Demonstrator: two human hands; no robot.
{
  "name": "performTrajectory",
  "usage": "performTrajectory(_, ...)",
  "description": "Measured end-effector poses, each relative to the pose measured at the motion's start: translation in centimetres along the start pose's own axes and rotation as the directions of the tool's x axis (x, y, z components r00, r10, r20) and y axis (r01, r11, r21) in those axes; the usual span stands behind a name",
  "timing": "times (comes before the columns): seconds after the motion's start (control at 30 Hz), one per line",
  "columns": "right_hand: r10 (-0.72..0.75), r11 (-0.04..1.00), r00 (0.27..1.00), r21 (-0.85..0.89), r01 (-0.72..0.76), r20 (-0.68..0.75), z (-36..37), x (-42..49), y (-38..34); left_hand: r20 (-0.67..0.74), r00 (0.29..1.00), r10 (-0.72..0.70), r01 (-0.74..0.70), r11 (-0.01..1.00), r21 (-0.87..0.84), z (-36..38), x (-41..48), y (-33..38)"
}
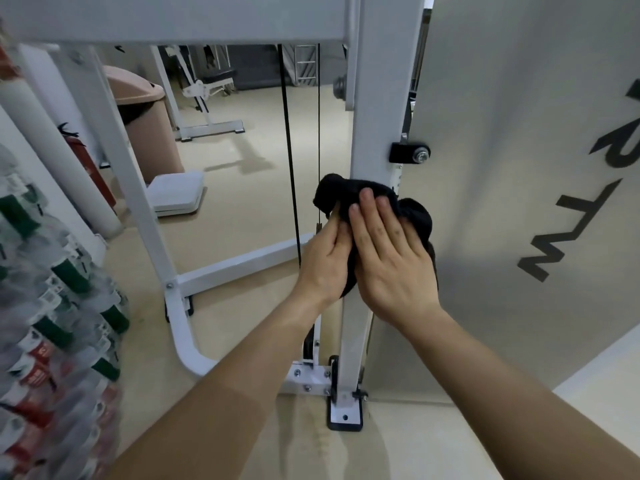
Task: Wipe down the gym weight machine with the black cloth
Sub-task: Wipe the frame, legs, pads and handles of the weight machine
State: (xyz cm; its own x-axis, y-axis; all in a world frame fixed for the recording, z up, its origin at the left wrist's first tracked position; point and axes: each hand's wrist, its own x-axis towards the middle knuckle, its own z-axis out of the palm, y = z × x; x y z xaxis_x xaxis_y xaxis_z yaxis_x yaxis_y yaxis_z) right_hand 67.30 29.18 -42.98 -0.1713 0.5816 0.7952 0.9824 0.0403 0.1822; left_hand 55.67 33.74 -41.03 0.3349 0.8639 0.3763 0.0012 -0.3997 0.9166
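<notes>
Both bare forearms reach forward to the crumpled black fabric cloth (348, 192). The right hand (391, 261) presses it flat-fingered; the left hand (323, 263), just left, apparently grips it, fingers hidden.

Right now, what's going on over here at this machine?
A person is wiping the weight machine's white upright post with a black cloth. The right hand presses the cloth flat against the post with straight fingers; the left hand is against the cloth's left side, its fingers mostly hidden.
</notes>
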Motion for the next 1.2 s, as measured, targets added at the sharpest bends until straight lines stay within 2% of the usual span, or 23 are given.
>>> performTrajectory(0.13,0.002,1.0,1.0,0.011,-0.002,-0.011,2.3,-2.6,-0.5,0.02,0.998,-0.067,0.068,0.997,-0.038,0.5,-1.5,-3.0)
performTrajectory(0.4,-0.022,0.998,0.998,0.054,0.019,0.052,7.0,-9.7,-1.9,-0.042,0.989,-0.145,0.144,0.989,-0.031,2.3,-4.4,-10.4)
performTrajectory(0.57,-0.042,0.999,0.988,0.024,0.039,0.148,8.7,-13.7,-2.7,-0.02,0.979,-0.202,0.202,0.979,0.019,3.1,-7.2,-14.9)
performTrajectory(0.7,-0.069,0.998,0.972,0.005,0.07,0.225,7.7,-14.2,-2.4,0.023,0.969,-0.245,0.245,0.969,0.023,2.3,-7.4,-14.7)
performTrajectory(0.77,-0.081,0.997,0.975,0.003,0.082,0.205,6.5,-12.6,-1.8,0.034,0.979,-0.201,0.201,0.98,-0.012,1.8,-6.2,-12.8)
performTrajectory(0.93,-0.098,0.995,0.995,-0.014,0.098,0.007,5.4,-8.1,-1.2,0.002,0.988,-0.157,0.156,0.978,-0.14,2.2,-4.1,-10.3)
performTrajectory(1.07,-0.077,0.997,0.996,-0.021,0.076,-0.048,8.0,-10.3,-1.4,-0.015,0.987,-0.16,0.158,0.983,-0.089,2.6,-5.2,-12.8)
performTrajectory(1.2,-0.062,0.998,0.998,0.005,0.062,0.004,11.3,-15.4,-2.4,0.003,0.978,-0.207,0.207,0.978,0.017,3.1,-7.3,-16.9)
